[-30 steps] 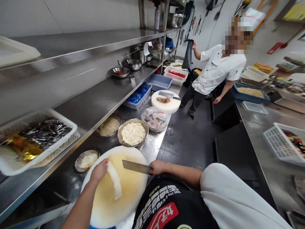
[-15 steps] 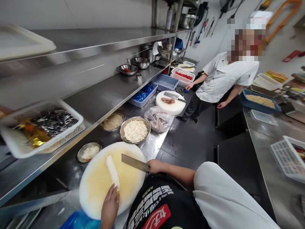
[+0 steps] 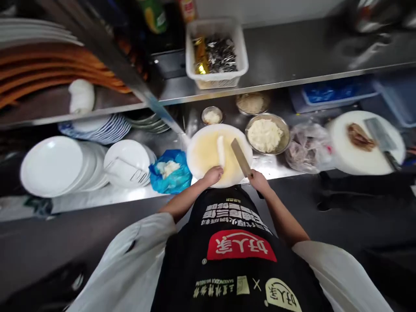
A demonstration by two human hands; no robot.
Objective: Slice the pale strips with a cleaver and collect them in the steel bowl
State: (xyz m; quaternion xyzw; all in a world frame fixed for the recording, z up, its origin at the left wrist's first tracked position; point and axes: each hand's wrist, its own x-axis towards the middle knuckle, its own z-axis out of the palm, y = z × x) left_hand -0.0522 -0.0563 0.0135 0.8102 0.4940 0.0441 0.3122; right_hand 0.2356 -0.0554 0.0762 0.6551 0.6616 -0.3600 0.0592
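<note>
My right hand (image 3: 259, 181) is wrapped round the handle of a cleaver (image 3: 240, 156). Its broad blade slants up and left over the right side of a round cutting board (image 3: 198, 151), apart from the food. A long white strip of food (image 3: 221, 149) lies lengthwise on the yellowed middle of the board; its exact kind is unclear. At its near end, my left hand (image 3: 213, 174) has its fingers closed on the strip. A steel bowl of white shreds (image 3: 264, 135) stands right of the board, and a small bowl (image 3: 212, 115) sits behind it.
Left of the board lie a blue plastic bag (image 3: 172, 171) with white pieces and stacked white plates (image 3: 53, 167). To the right are a bag of meat (image 3: 307, 147) and another board (image 3: 344, 160) with a cleaver. A metal shelf (image 3: 292, 82) runs above the counter.
The view has swung left and down, from the aisle with a co-worker to the counter before me. My left hand stays at the strip's near end; the cleaver is still in my right hand.
</note>
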